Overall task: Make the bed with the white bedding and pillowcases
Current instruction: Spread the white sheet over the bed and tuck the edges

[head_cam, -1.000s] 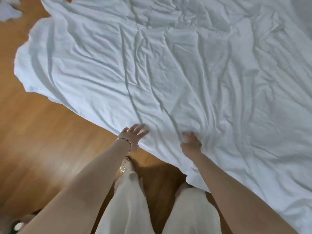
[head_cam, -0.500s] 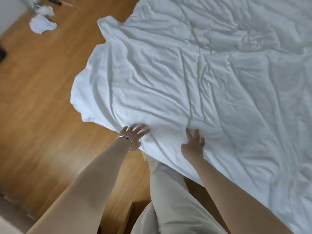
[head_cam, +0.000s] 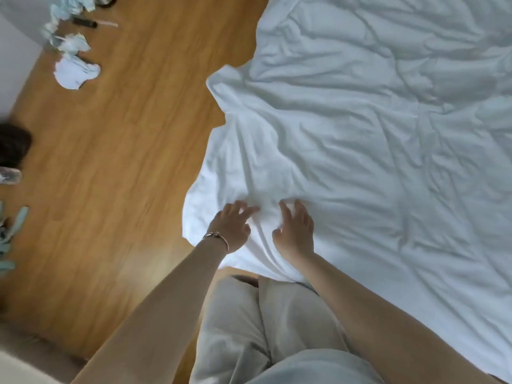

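White cotton bedding [head_cam: 360, 151] is covering the bed and filling the right side of the view; it is very wrinkled, and its corner is hanging over the edge toward the wooden floor [head_cam: 133, 151]. The bed under it is completely hidden, and the far side of the sheet is running out of the picture at the top and at the right.

The person is standing at the corner and is putting both hands on the cloth, close to each other. The left hand [head_cam: 231, 227], with a thin bracelet [head_cam: 217, 237] at the wrist, is lying with the fingers spread and rather straight on the sheet. The right hand [head_cam: 295, 231] is resting just beside it, fingers a little bent, the tips sinking in a fold. I cannot tell if this grip is pinching the cloth or only pressing it.

Light trousers [head_cam: 263, 328] are showing below, between the two arms.

On the floor at the upper left some crumpled white pieces [head_cam: 74, 70] are lying, too blurred to identify. At the left border a dark object [head_cam: 13, 146] is being cut off by the frame.
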{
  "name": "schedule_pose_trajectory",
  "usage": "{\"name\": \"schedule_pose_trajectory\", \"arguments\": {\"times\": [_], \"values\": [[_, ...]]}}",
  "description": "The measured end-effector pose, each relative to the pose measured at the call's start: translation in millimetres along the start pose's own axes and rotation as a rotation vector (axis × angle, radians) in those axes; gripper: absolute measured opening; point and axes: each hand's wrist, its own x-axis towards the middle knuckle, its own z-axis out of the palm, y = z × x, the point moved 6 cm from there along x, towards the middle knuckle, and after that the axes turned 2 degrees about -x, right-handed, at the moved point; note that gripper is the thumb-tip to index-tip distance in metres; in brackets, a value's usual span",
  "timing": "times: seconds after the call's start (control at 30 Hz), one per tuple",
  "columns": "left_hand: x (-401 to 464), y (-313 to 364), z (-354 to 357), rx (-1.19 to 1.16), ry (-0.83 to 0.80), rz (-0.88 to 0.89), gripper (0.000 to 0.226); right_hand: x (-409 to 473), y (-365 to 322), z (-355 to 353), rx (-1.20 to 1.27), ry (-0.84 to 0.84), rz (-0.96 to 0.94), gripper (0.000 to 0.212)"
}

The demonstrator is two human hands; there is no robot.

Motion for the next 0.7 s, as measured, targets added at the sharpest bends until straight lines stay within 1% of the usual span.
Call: {"name": "schedule_pose_trajectory", "arguments": {"times": [0.07, 0.13, 0.2, 0.3, 0.33, 0.37, 0.43, 0.5, 0.57, 0.63, 0.7], "values": [[17, -14, -13, 0.024, 0.004, 0.063, 0.054, 14, -24, -1, 0.000, -0.003, 0.010, 0.069], [37, -30, -31, -0.017, 0.033, 0.094, 0.055, 28, -46, 1, 0.054, 0.019, 0.037, 0.066], [57, -48, -50, -0.137, 0.058, 0.086, 0.056, 39, -63, 4, 0.198, 0.058, 0.197, 0.060], [78, -71, -77, -0.253, 0.112, 0.067, 0.059, 49, -84, 7, 0.340, 0.217, 0.464, 0.048], [86, -79, -85, -0.273, 0.104, 0.055, 0.063, 51, -92, 8, 0.366, 0.260, 0.534, 0.048], [93, -87, -91, -0.289, 0.070, 0.040, 0.068, 52, -100, 12, 0.388, 0.283, 0.591, 0.050], [102, -102, -97, -0.375, -0.049, 0.025, 0.080, 50, -122, 25, 0.417, 0.270, 0.669, 0.061], [107, -111, -106, -0.522, -0.116, 0.078, 0.087, 44, -147, 42, 0.400, 0.251, 0.700, 0.069], [110, -117, -117, -0.602, -0.139, 0.139, 0.085, 38, -172, 56, 0.379, 0.237, 0.696, 0.070], [108, -115, -125, -0.582, -0.179, 0.215, 0.079, 31, -188, 66, 0.445, 0.236, 0.726, 0.072], [99, -109, -135, -0.572, -0.181, 0.333, 0.077, 26, -202, 72, 0.483, 0.235, 0.755, 0.088]]}}
